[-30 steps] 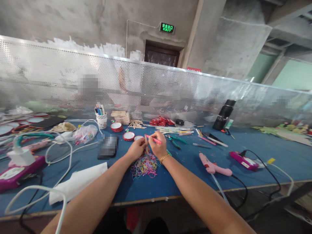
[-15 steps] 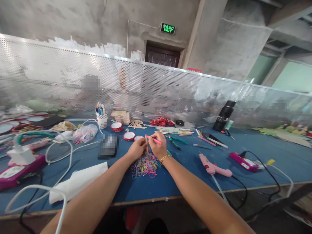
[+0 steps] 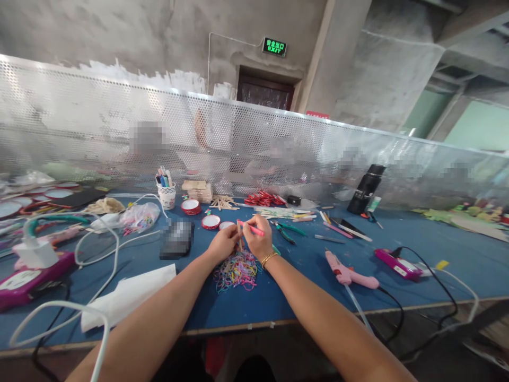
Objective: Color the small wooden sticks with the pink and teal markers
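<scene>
My left hand (image 3: 224, 243) is closed around a small wooden stick (image 3: 239, 233), which stands upright between the two hands. A pink-red marker (image 3: 253, 229) is gripped in my right hand (image 3: 259, 239), its tip by the top of the stick. Just below both hands lies a tangled pile of colourful elastic cords (image 3: 237, 273) on the blue table. Round white discs with red rims, one of them a red-rimmed disc (image 3: 210, 222), lie just beyond my left hand. Green-handled pliers (image 3: 287, 232) rest to the right of my right hand.
A pink glue gun (image 3: 350, 275) and a purple power strip (image 3: 398, 264) with cables lie at right. A black bottle (image 3: 366, 189) stands by the perforated metal screen (image 3: 254, 143). At left are white cables, a folded white paper (image 3: 129, 294), a dark phone (image 3: 177, 239) and a pen cup (image 3: 166, 195).
Almost nothing differs. Both hands keep the same place and grip, with the marker still against the upper part of the stick.
</scene>
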`<state>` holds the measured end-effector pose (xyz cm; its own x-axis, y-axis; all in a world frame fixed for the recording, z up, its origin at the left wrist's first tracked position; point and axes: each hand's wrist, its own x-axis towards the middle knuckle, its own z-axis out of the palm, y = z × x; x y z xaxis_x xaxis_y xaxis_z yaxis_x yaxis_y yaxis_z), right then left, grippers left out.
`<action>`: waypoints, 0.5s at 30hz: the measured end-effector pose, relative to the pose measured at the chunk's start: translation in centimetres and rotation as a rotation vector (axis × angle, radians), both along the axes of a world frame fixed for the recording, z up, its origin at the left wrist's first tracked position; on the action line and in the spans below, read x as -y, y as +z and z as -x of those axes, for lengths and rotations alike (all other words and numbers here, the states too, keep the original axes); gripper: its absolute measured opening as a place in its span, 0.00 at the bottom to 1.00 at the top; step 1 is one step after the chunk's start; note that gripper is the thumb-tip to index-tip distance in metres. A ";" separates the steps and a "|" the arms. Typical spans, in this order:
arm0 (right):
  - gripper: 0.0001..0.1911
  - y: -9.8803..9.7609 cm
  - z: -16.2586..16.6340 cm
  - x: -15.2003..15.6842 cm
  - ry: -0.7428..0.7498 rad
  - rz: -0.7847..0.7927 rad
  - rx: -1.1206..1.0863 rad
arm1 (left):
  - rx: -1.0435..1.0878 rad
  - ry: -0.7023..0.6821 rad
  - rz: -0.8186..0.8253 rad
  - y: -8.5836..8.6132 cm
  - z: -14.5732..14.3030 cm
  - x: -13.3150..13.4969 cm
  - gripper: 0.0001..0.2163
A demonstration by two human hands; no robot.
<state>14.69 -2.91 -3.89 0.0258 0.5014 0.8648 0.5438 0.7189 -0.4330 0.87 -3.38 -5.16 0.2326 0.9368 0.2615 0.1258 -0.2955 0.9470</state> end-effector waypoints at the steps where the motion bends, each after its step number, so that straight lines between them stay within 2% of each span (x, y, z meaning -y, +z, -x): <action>1: 0.08 0.0 0.0 0.0 0.001 0.001 0.007 | -0.003 0.005 0.000 0.0 0.0 0.0 0.12; 15: 0.09 0.1 0.0 0.1 0.004 -0.018 -0.008 | -0.018 0.009 0.008 0.0 0.1 -0.1 0.11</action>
<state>14.70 -3.02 -3.77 0.0313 0.4856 0.8736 0.5375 0.7287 -0.4244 0.82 -3.30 -5.18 0.2285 0.9409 0.2500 0.1454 -0.2869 0.9469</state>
